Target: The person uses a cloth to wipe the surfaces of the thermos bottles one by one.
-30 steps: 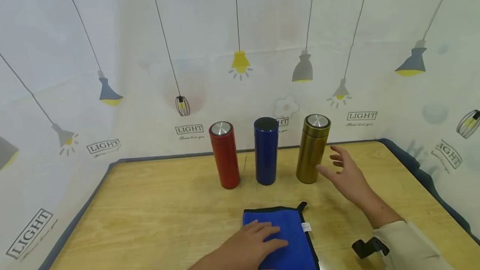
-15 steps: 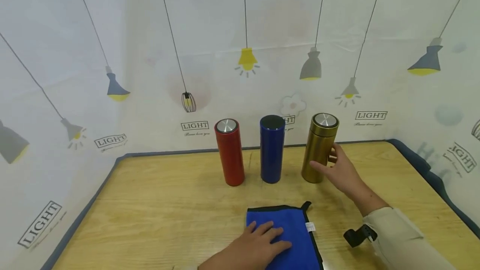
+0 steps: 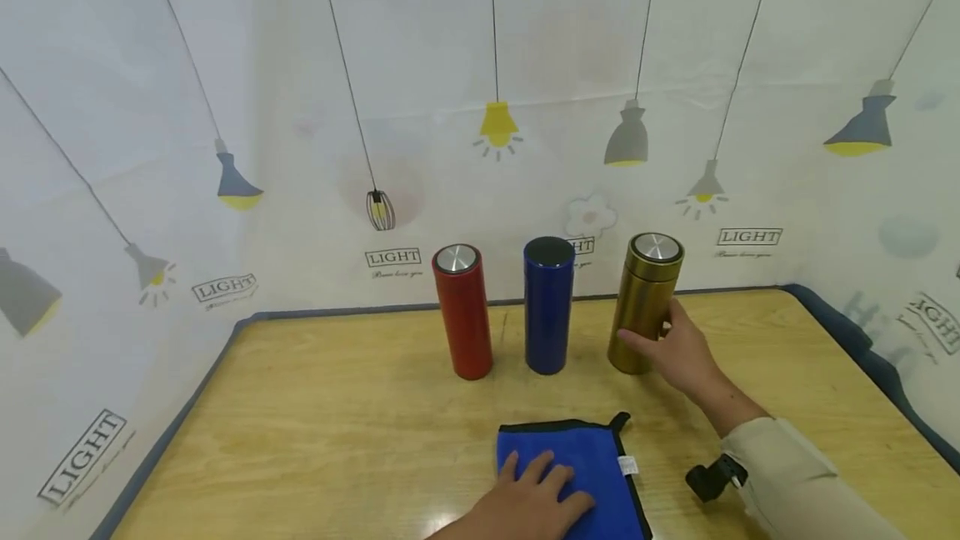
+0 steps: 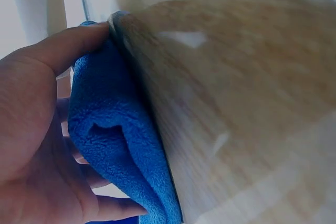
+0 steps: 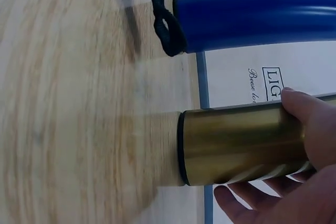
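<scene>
Right hand grips gold flask, silver lid top. Left of that grip: dark blue flask, black top; further left, red flask, silver disc. Under left hand: bright blue cloth, black trim, white tag. Sleeve behind right grip: beige. Table under both: yellowish wood grain. Beyond grip: white wall covering, grey, blue, yellow lamps, black "LIGHT" lettering.

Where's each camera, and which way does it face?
Head: on the head, facing forward and down at the red bottle, blue bottle and gold bottle; left hand, right hand and right sleeve show.
Left wrist: on that wrist, facing the blue cloth; left hand shows.
Right wrist: on that wrist, facing the gold bottle; right hand shows.
Head and right wrist share the gold bottle.
</scene>
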`<control>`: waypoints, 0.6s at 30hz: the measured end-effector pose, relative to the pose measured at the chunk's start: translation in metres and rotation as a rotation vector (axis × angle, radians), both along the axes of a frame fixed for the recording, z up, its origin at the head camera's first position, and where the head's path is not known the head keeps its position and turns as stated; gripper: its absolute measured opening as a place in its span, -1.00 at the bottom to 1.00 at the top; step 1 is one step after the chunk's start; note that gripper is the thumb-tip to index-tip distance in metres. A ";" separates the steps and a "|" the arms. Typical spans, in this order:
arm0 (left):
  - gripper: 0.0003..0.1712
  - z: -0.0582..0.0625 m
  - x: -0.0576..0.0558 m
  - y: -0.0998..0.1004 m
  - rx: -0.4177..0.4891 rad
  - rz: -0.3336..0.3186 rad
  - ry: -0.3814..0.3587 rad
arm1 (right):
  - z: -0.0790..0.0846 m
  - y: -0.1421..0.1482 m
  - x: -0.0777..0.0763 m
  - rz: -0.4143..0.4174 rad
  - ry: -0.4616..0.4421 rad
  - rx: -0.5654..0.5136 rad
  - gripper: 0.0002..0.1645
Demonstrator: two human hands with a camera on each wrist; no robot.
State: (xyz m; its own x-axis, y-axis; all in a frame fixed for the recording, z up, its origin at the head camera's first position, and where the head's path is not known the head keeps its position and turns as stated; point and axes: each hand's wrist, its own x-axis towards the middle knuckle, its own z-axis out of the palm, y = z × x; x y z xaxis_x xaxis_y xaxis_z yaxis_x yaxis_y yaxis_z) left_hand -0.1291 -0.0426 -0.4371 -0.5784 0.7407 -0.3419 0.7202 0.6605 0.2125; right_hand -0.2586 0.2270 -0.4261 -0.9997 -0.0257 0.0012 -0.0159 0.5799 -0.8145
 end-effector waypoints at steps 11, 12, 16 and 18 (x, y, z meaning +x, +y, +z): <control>-0.28 -0.003 0.001 0.011 0.005 0.034 0.014 | 0.011 -0.002 0.027 -0.029 0.124 0.017 0.14; -0.27 -0.004 0.003 0.013 -0.001 0.047 0.035 | 0.013 -0.003 0.031 -0.025 0.147 0.015 0.11; -0.28 -0.008 0.011 0.024 -0.056 0.104 0.093 | 0.020 -0.010 0.049 -0.022 0.236 0.000 0.01; -0.28 -0.009 0.012 0.028 -0.089 0.100 0.135 | 0.024 -0.015 0.057 -0.027 0.280 0.005 -0.01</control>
